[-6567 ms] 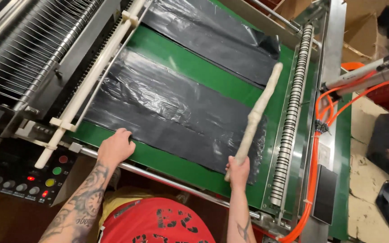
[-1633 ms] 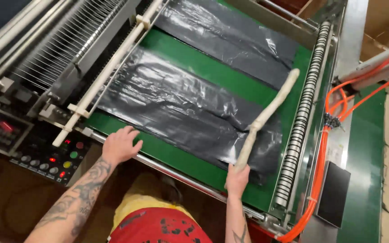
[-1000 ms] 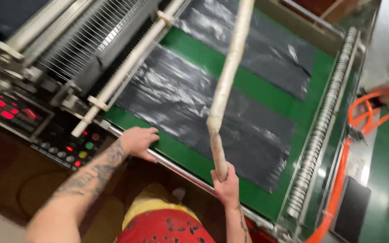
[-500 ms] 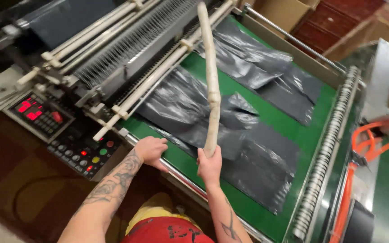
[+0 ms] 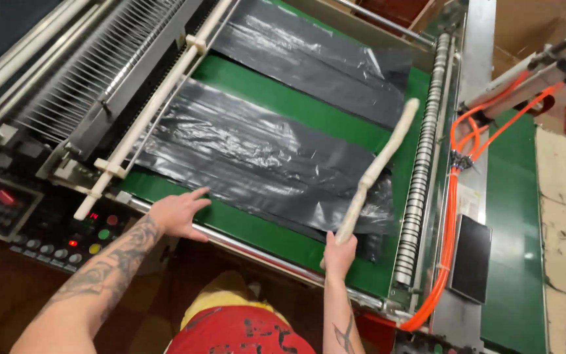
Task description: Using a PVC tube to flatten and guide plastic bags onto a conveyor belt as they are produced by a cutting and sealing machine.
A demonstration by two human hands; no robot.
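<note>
A long cream-wrapped stick (image 5: 376,172) is held at its near end in the closed grip of the right hand (image 5: 339,252), slanting toward 1 o'clock across a flat black plastic sheet (image 5: 257,157) spread on the green conveyor belt (image 5: 283,98). The left hand (image 5: 177,213), fingers spread wide, is laid at the sheet's near edge, a grey button panel (image 5: 40,223) lying at its 9 o'clock.

1. A near sheet of black plastic film (image 5: 257,157) is lying on the green conveyor belt (image 5: 276,98), with a second black film sheet (image 5: 316,59) lying behind it.
2. A long pale wrapped stick (image 5: 378,170) is resting across the near sheet's right end.
3. A ribbed metal roller (image 5: 420,170) is running along the belt's right edge.
</note>
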